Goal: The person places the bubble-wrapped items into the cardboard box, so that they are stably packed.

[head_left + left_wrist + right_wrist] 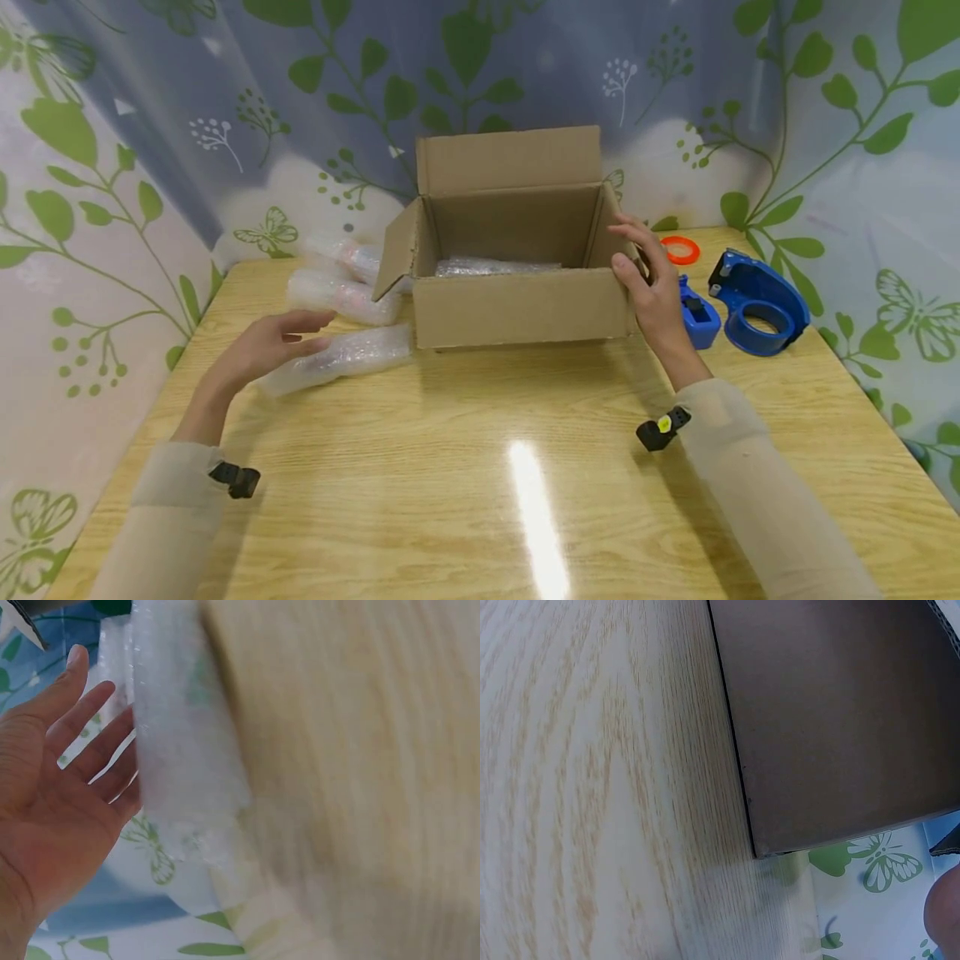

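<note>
An open cardboard box (525,308) stands at the middle back, with a bubble-wrapped bundle (487,267) lying inside. My right hand (654,287) holds the box at its right front corner, thumb by the front edge and fingers over the right side. In the right wrist view, the box's front panel (840,727) fills the upper right, with just a bit of the hand at the edge. My left hand (270,346) is spread with nothing in it, fingers beside the nearest bubble-wrapped bundle (345,358). The left wrist view shows those fingers (101,750) alongside the clear wrap (180,727).
More bubble-wrapped bundles (341,296) lie left of the box, partly behind its left flap (397,248). To the right are an orange tape roll (681,250), a small blue dispenser (701,323) and a larger blue tape dispenser (761,304). A patterned curtain (525,75) hangs behind.
</note>
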`<act>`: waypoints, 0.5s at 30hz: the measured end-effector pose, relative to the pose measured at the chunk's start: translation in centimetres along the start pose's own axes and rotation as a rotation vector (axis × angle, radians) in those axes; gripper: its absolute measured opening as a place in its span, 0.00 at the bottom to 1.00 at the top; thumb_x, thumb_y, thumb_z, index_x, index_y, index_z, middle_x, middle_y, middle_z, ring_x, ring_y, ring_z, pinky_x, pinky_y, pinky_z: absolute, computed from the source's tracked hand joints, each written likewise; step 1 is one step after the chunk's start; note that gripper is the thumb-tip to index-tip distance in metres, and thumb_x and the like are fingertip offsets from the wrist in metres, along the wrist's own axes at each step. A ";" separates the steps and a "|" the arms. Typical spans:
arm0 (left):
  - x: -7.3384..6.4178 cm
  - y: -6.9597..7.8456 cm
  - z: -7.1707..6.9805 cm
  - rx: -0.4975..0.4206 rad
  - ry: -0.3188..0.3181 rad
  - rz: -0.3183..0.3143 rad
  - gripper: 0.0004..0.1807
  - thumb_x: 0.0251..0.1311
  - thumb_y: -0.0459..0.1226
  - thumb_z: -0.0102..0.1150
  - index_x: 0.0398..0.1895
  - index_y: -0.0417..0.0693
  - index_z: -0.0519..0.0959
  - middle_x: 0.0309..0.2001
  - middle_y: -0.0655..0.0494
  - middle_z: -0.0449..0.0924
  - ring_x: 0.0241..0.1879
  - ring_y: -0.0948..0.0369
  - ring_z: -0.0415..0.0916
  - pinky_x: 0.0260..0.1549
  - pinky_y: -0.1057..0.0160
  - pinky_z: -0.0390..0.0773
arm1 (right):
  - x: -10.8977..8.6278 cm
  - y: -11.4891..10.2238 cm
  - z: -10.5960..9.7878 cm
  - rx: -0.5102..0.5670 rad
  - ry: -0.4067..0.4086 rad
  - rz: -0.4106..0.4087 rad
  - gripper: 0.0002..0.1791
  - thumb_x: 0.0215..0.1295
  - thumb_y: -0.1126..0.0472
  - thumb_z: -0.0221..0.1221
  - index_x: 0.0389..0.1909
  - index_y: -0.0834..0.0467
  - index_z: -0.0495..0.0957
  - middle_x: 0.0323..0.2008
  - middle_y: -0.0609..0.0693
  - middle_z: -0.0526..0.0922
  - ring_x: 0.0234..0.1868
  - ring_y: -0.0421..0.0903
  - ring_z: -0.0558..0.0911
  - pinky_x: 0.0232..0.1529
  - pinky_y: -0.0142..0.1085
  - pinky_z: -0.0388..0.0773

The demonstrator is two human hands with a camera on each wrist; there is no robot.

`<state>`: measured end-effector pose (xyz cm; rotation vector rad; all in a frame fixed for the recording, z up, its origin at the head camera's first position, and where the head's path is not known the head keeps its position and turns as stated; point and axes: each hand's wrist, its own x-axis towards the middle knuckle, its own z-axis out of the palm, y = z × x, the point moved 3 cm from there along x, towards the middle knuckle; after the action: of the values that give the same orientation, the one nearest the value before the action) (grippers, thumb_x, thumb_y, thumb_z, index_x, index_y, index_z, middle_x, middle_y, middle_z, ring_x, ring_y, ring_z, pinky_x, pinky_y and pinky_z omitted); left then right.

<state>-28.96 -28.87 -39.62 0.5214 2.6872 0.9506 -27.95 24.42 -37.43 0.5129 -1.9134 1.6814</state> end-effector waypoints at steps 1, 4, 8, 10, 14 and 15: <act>-0.1 -0.3 0.1 -0.002 -0.003 -0.011 0.31 0.74 0.52 0.59 0.75 0.49 0.71 0.75 0.44 0.68 0.72 0.39 0.66 0.66 0.35 0.69 | 0.0 -0.3 0.0 -0.002 -0.001 0.003 0.22 0.74 0.63 0.55 0.66 0.66 0.75 0.74 0.57 0.69 0.79 0.47 0.62 0.81 0.44 0.53; -0.5 -1.1 0.4 -0.006 -0.015 -0.056 0.30 0.74 0.53 0.59 0.74 0.50 0.73 0.74 0.42 0.69 0.72 0.38 0.65 0.64 0.34 0.70 | -0.2 -1.6 0.3 -0.002 -0.005 0.014 0.23 0.74 0.64 0.54 0.65 0.69 0.74 0.74 0.61 0.69 0.79 0.48 0.62 0.81 0.45 0.53; -0.7 -1.6 0.7 -0.034 -0.028 -0.073 0.30 0.72 0.53 0.61 0.73 0.51 0.75 0.73 0.42 0.71 0.73 0.40 0.63 0.65 0.35 0.69 | -0.2 -2.2 0.4 -0.003 -0.005 0.018 0.22 0.74 0.65 0.54 0.65 0.70 0.74 0.74 0.62 0.69 0.78 0.48 0.62 0.81 0.45 0.53; -0.8 -1.7 0.7 -0.036 -0.034 -0.066 0.32 0.71 0.53 0.63 0.73 0.51 0.74 0.73 0.43 0.71 0.74 0.40 0.62 0.66 0.35 0.68 | -0.2 -2.2 0.4 0.001 -0.004 0.015 0.22 0.74 0.65 0.54 0.65 0.71 0.73 0.74 0.62 0.69 0.78 0.48 0.62 0.81 0.46 0.53; -0.9 -1.9 1.0 0.003 -0.049 -0.068 0.37 0.66 0.54 0.69 0.75 0.55 0.71 0.75 0.43 0.68 0.76 0.38 0.58 0.68 0.32 0.65 | -0.2 -2.1 0.4 0.001 -0.005 0.008 0.22 0.74 0.65 0.54 0.65 0.71 0.73 0.74 0.63 0.68 0.78 0.48 0.62 0.80 0.45 0.54; -0.9 -2.0 1.2 0.021 -0.052 -0.070 0.39 0.64 0.54 0.70 0.76 0.56 0.71 0.76 0.43 0.66 0.76 0.38 0.57 0.68 0.32 0.63 | -0.2 -2.1 0.4 0.002 -0.005 0.005 0.23 0.74 0.65 0.54 0.65 0.71 0.73 0.74 0.63 0.68 0.78 0.48 0.62 0.80 0.45 0.54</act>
<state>-28.25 -30.07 -41.70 0.4467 2.6537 0.8783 -26.58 23.72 -35.97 0.5141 -1.9189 1.6864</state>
